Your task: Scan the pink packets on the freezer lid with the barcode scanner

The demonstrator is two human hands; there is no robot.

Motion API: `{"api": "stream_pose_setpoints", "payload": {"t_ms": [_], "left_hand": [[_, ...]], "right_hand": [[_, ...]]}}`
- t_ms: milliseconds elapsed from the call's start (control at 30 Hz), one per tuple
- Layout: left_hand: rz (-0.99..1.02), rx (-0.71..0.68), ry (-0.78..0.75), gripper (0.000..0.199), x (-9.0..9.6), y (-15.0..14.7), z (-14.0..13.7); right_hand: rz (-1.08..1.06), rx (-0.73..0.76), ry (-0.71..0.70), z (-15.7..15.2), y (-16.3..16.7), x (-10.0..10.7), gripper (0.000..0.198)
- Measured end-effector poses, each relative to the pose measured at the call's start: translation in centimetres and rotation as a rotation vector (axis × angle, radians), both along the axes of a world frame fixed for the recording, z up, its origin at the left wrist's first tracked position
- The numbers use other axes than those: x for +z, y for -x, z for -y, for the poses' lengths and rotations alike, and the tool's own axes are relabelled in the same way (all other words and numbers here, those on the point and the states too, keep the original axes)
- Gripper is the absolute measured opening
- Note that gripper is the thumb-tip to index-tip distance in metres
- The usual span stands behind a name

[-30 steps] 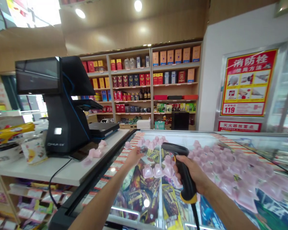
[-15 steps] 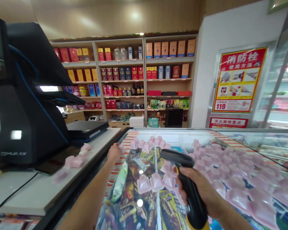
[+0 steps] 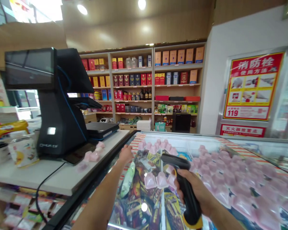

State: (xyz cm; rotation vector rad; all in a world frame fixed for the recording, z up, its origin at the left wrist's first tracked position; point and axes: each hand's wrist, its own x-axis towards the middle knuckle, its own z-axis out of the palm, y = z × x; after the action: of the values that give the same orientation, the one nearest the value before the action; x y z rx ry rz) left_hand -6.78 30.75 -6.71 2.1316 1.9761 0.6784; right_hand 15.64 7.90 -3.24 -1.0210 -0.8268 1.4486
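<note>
My right hand (image 3: 199, 188) is wrapped round the handle of a black barcode scanner (image 3: 190, 195) with yellow trim. Its head points left over the glass freezer top (image 3: 158, 198). Farther away, my left hand (image 3: 126, 154) rests by the freezer's left edge with fingers curled; whatever they hold, if anything, is hidden. Shiny pink cup-shaped pieces (image 3: 161, 180) sit in a short row on the glass, left of the scanner. More pink pieces (image 3: 156, 147) form a cluster at the back, to the right of my left hand. A large spread of pink pieces (image 3: 232, 172) covers the right side.
On the left counter (image 3: 69, 179) stand a black checkout terminal (image 3: 62, 121), some pink pieces (image 3: 93, 155) and a white bag (image 3: 22, 150). A black cable (image 3: 39, 191) hangs over the counter's front. Shelves of boxed goods (image 3: 134, 80) line the back wall.
The view has turned left and up, showing more of the terminal and counter. My left hand stays near the freezer's left edge; the scanner stays in my right hand.
</note>
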Motion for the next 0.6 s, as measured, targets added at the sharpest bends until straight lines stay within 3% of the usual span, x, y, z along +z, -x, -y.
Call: {"api": "stream_pose_setpoints", "payload": {"t_ms": [233,433,600], "left_hand": [[0.537,0.119,0.083,0.028,1.3,0.9,3.4],[1.099,-0.095,0.178,0.026,3.0,0.1,7.3],[1.335,-0.258,0.195,0.017,4.0,-1.0,9.5]], "right_hand": [[-0.003,0.049,0.023,0.5,0.8,0.3,0.021],[-0.025,0.12,0.008,2.4,1.6,1.8,0.022],[-0.037,0.151,0.029,3.8,1.7,2.5,0.022]]}}
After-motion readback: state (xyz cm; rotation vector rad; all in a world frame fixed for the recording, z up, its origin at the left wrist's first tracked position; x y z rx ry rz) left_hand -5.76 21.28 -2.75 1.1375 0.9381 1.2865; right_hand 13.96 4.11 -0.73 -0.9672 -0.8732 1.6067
